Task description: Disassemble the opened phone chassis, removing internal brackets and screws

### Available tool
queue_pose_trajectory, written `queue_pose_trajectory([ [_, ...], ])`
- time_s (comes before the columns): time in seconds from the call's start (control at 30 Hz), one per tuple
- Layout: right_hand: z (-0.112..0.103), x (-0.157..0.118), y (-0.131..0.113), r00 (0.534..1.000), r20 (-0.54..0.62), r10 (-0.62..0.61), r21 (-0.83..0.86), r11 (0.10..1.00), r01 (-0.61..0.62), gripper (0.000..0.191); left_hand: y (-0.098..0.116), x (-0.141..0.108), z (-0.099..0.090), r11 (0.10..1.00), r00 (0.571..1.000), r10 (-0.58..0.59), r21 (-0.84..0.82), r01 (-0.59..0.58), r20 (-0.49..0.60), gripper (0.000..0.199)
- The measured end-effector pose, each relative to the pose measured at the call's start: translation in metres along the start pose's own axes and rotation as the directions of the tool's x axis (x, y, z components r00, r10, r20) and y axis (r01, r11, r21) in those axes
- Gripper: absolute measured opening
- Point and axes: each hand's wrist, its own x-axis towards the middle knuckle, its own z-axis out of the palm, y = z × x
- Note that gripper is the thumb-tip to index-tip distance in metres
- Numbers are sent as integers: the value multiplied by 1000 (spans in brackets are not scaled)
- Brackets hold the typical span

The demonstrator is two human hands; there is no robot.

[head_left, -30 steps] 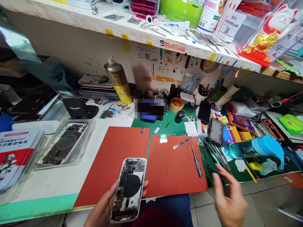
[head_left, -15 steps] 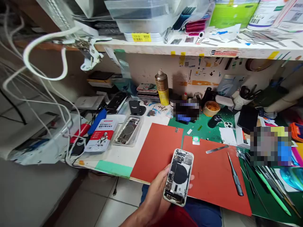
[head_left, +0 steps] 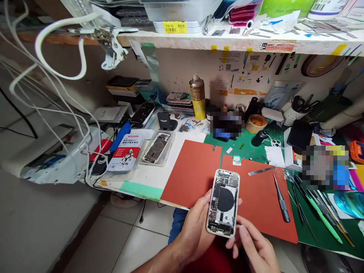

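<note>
1 held phone point(head_left: 226, 200): at right mat point(head_left: 258, 203), near-left corner | left hand point(head_left: 195, 223): grip closed round phone | right hand point(head_left: 253, 242): right mat's near edge, beside phone, grip unclear | on right mat: 1 screwdriver point(head_left: 281, 201), 1 metal strip point(head_left: 261, 171)

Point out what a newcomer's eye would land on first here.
Probably the opened phone, its inner parts bare, held in the left hand, with the right hand at its lower right edge. Next come the two red-orange mats behind and beside it, then the yellow-bottomed spray can upright at the back of the bench.
</note>
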Motion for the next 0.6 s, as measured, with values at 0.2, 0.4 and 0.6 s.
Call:
queue_pose_trajectory([
  [0.2,12,19,-18,984,178,-13,54,999,3,47,2,-3,-8,1000,997,0,23,-1,74,58],
  [0.4,28,11,-28,999,36,23,35,999,-24,49,6,-2,-11,1000,998,24,-4,-24,59,52],
  [0.6,38,6,-48,859,-315,-403,-465,855,231,27,5,-3,-8,999,999,29,-36,-29,16,49],
])
